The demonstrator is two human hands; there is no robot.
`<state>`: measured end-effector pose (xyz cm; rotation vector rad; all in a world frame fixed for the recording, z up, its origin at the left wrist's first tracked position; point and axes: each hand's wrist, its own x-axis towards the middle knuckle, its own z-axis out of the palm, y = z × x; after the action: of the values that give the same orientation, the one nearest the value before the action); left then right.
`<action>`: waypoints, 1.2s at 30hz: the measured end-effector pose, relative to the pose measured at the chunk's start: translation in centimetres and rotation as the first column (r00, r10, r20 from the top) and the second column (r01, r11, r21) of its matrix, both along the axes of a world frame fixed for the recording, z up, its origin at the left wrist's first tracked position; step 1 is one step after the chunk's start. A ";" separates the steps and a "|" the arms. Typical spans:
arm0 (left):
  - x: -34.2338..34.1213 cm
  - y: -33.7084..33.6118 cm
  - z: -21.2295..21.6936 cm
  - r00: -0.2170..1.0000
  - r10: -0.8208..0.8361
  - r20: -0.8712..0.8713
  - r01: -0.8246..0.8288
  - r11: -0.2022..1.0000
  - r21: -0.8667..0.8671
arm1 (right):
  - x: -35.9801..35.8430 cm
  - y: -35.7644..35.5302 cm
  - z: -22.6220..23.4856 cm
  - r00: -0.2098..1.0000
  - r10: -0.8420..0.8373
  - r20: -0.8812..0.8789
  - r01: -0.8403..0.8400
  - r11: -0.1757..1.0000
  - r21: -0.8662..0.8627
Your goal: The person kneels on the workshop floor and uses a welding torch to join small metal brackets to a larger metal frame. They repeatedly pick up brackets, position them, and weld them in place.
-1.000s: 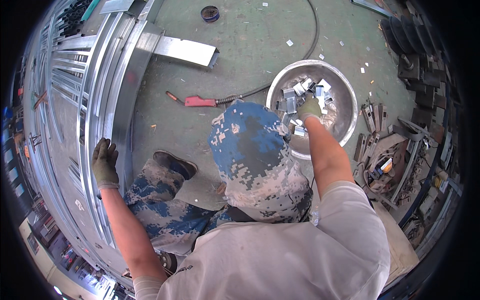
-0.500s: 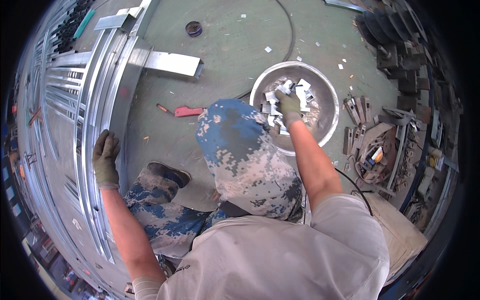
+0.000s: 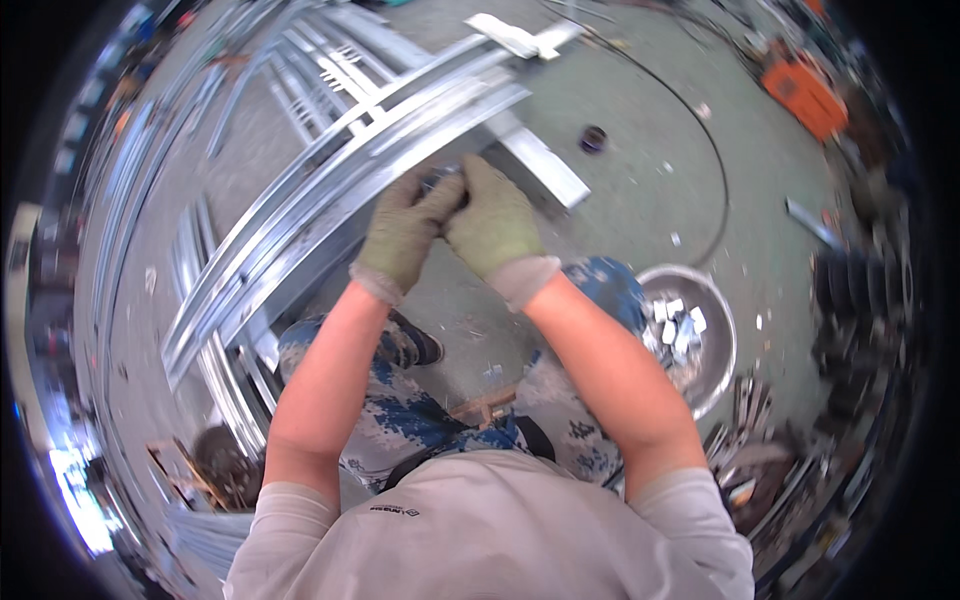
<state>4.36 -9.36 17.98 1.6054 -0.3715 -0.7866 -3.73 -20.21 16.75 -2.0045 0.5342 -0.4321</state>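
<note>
My gloved left hand [image 3: 398,238] and gloved right hand [image 3: 494,222] meet in front of me, fingers closed together. Between their fingertips shows a small shiny metal piece [image 3: 440,180], mostly covered and blurred. Just beyond both hands lie long silvery metal channels [image 3: 340,195], stacked slantwise from near left to far right. Beside my right knee stands a round metal bowl [image 3: 729,325] holding several small bent metal pieces [image 3: 682,330].
A short wide channel [image 3: 540,165] juts from the stack over the floor. Farther right are a small dark round tin [image 3: 593,138], a black cable [image 3: 722,165] and an orange machine [image 3: 803,95]. Scrap metal [image 3: 750,410] lies beyond the bowl at the near right.
My right hand has left the bowl and come over to my left hand by the channels. My left hand has come off the channel's edge. The view has turned left.
</note>
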 end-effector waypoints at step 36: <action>20.0 12.2 -0.7 0.584 0.713 -0.387 -0.810 0.485 -0.329 | 38.5 3.0 -9.7 0.686 0.147 -0.712 -0.584 0.696 -0.419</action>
<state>24.41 2.83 17.31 1.0162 0.3130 -0.1037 34.73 -17.24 7.01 -2.8552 0.3465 0.4550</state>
